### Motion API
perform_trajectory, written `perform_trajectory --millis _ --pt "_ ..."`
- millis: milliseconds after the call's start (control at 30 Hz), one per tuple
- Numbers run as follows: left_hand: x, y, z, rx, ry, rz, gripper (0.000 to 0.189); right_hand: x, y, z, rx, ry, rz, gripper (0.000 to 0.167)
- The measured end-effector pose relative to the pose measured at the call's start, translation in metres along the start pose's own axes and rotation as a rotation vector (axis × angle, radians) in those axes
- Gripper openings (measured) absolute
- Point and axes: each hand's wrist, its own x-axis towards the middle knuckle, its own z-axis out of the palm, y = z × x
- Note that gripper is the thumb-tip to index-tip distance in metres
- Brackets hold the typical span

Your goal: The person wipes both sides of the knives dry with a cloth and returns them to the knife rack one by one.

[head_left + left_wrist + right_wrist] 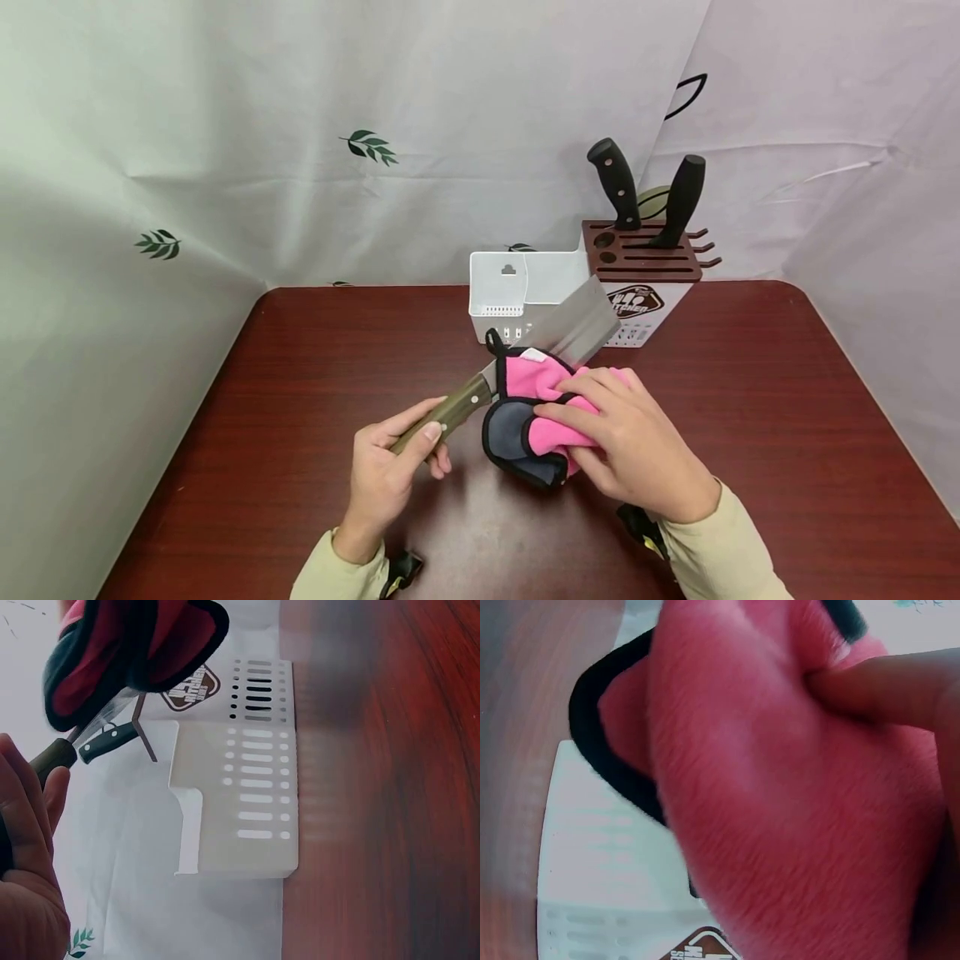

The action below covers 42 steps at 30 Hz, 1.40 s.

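My left hand [386,467] grips the greenish-brown handle of a cleaver [573,321], whose broad blade points up and to the right. Bunched in my right hand [626,433] is a pink and grey cloth [536,375] with black edging and a small black loop. The cloth lies against the near part of the blade and hides some of it. In the left wrist view the cleaver's handle [54,759] shows above my curled fingers. Pink fleece [780,795] fills most of the right wrist view, with one of my fingers pressed into it.
Behind the blade stands a white knife holder [495,287] with a brown slotted top [645,265]. Two black-handled knives [684,196] stick up from its slots, and hooks jut from its right side. A white cloth backdrop [450,192] hangs behind the reddish-brown table [300,375].
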Motion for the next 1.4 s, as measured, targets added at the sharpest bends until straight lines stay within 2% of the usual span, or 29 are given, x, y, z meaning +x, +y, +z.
perform_trajectory --millis 267,467,633,767,900,1067,1267,1400 --pt "-0.001 0.000 0.003 0.063 -0.046 0.075 0.028 0.000 0.000 0.001 0.004 0.029 -0.015 0.039" --pt "-0.001 0.000 0.005 0.077 -0.077 0.101 0.031 0.000 -0.002 0.004 -0.003 0.122 0.035 0.037" --pt "-0.001 0.001 0.006 0.090 -0.088 0.102 0.032 0.000 -0.003 0.009 -0.020 0.191 0.105 0.034" --pt "-0.001 0.001 0.006 0.098 -0.097 0.089 0.033 0.002 -0.004 0.014 -0.023 0.282 0.187 0.027" --pt "-0.002 0.002 0.007 0.093 -0.098 0.082 0.033 0.003 -0.003 0.017 -0.039 0.358 0.259 0.031" --pt "-0.001 0.001 0.007 0.079 -0.095 0.100 0.034 0.001 -0.004 0.019 -0.041 0.377 0.341 0.024" --pt "0.000 0.000 0.004 0.050 -0.079 0.125 0.034 -0.001 -0.004 0.018 -0.055 0.357 0.454 0.026" --pt "0.001 0.002 0.001 0.047 -0.080 0.135 0.034 -0.003 0.002 0.014 -0.111 0.402 0.510 0.023"
